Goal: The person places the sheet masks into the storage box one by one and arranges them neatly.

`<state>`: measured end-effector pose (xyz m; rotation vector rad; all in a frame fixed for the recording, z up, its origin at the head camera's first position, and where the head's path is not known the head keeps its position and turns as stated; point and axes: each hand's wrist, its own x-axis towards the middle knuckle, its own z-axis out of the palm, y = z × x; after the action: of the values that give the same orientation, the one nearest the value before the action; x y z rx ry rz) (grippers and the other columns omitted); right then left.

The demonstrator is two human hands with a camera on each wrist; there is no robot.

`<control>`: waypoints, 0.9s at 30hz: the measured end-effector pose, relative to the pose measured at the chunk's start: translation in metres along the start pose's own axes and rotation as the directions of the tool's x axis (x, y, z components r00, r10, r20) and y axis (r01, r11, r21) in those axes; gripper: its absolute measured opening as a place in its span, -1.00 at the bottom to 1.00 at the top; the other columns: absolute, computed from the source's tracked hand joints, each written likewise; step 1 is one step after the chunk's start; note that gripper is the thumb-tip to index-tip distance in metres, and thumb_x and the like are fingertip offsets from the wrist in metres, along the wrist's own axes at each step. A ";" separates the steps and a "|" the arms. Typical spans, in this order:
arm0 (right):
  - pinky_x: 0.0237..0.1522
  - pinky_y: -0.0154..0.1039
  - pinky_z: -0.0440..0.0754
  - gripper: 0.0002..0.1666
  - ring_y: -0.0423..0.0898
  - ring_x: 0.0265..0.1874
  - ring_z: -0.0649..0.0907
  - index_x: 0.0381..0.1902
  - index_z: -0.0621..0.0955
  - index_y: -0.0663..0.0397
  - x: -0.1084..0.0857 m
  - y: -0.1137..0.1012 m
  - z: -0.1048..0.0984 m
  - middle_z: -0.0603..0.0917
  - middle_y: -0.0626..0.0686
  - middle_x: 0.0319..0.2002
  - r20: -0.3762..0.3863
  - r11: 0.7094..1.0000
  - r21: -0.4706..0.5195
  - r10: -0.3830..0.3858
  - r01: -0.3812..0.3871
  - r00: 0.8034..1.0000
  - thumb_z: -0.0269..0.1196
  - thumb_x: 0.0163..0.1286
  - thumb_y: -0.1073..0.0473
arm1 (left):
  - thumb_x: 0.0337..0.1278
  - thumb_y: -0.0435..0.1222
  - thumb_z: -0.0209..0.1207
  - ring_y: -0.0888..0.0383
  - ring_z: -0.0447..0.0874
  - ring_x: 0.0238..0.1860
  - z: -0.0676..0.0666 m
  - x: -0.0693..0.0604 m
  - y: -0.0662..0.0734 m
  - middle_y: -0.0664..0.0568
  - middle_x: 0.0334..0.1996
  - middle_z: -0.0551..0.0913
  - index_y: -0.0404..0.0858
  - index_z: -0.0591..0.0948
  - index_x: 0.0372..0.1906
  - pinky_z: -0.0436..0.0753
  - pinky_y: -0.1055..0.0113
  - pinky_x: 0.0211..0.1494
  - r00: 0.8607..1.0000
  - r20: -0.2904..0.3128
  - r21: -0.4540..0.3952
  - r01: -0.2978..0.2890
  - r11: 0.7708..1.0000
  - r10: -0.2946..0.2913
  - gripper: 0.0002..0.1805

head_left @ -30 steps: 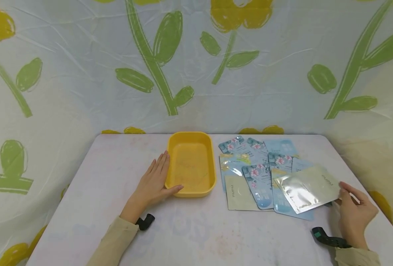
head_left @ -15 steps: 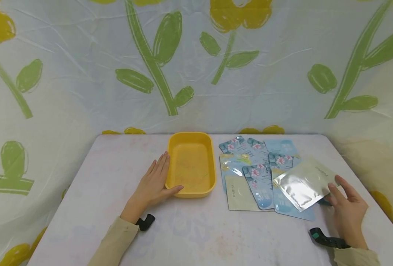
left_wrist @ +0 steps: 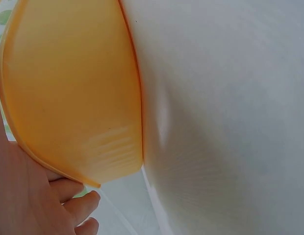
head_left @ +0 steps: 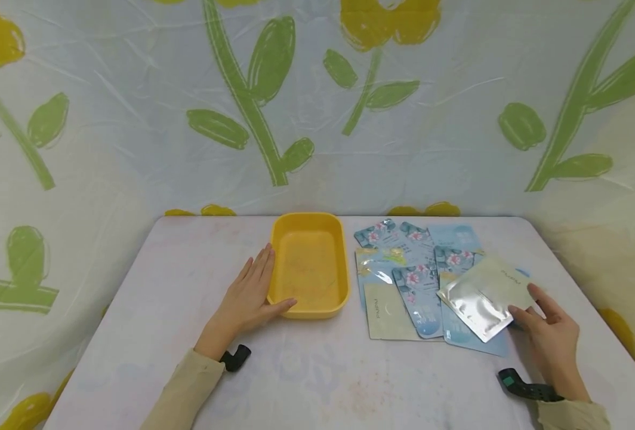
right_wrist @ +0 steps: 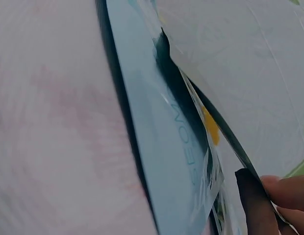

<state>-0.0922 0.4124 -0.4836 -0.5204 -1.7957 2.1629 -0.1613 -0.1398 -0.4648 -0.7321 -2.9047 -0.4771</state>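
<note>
A yellow plastic tray (head_left: 309, 263) stands on the table left of the packets. My left hand (head_left: 244, 298) lies along its left side with straight fingers, the thumb over the near corner; in the left wrist view the hand (left_wrist: 29, 196) touches the tray's rim (left_wrist: 59, 172). At the right, my right hand (head_left: 552, 340) pinches a shiny, pale silver-green face mask packet (head_left: 486, 289) by its right end. That packet slants over the pile. In the right wrist view, thumb and fingers (right_wrist: 289, 193) hold its thin edge above a light blue packet (right_wrist: 149, 122).
Several flat mask packets lie overlapping right of the tray, among them a flowered blue one (head_left: 416, 304) and a pale green one (head_left: 387, 313). A flowered curtain (head_left: 435, 149) hangs behind the table (head_left: 307, 382). Each wrist wears a black band.
My right hand has moved left with the silver-green packet, which has turned a little and shifted left over the pile. The left hand and the tray have stayed put.
</note>
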 end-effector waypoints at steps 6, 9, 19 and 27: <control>-0.13 -0.59 0.59 -0.13 -0.21 0.52 0.00 0.54 0.24 -0.07 -0.001 0.002 0.000 -0.07 -0.18 0.58 0.091 0.999 0.052 -0.006 0.001 0.996 0.20 0.36 0.50 | 0.17 0.45 -0.07 0.08 -0.27 0.58 -0.001 0.001 0.000 -0.13 0.60 -0.23 -0.39 -0.18 0.57 -0.16 0.08 0.59 1.000 0.019 0.002 0.013 1.000 -0.013 0.23; -0.09 -0.55 0.60 -0.16 -0.25 0.47 0.10 0.53 0.26 -0.08 -0.002 0.001 -0.001 -0.12 -0.16 0.59 0.133 0.995 0.099 -0.014 0.001 0.991 0.16 0.38 0.52 | 0.18 0.45 -0.08 0.08 -0.27 0.58 -0.001 0.001 0.000 -0.13 0.60 -0.24 -0.39 -0.19 0.56 -0.16 0.09 0.59 1.000 0.025 -0.002 0.014 1.000 -0.014 0.23; -0.06 -0.50 0.62 -0.09 -0.39 0.11 0.49 0.60 0.03 -0.11 -0.002 -0.002 0.001 -0.31 -0.21 0.59 0.327 0.960 0.277 -0.050 -0.045 0.944 -0.02 0.44 0.58 | 0.18 0.45 -0.08 0.07 -0.25 0.58 -0.001 0.001 0.000 -0.13 0.60 -0.22 -0.40 -0.18 0.56 -0.16 0.08 0.59 1.000 0.013 -0.006 0.010 1.000 -0.010 0.23; 0.06 -0.41 0.60 0.03 -0.39 0.21 0.45 0.61 -0.24 -0.14 0.000 0.000 0.007 -0.39 -0.26 0.57 0.424 0.944 0.324 -0.090 -0.058 0.901 -0.10 0.44 0.62 | 0.18 0.44 -0.06 0.06 -0.23 0.58 -0.003 0.002 0.002 -0.14 0.59 -0.22 -0.41 -0.17 0.56 -0.14 0.08 0.59 1.000 0.018 -0.008 0.008 1.000 -0.008 0.23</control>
<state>-0.0951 0.4063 -0.4822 0.0682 -1.5550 2.6517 -0.1619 -0.1382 -0.4609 -0.7304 -2.9250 -0.4859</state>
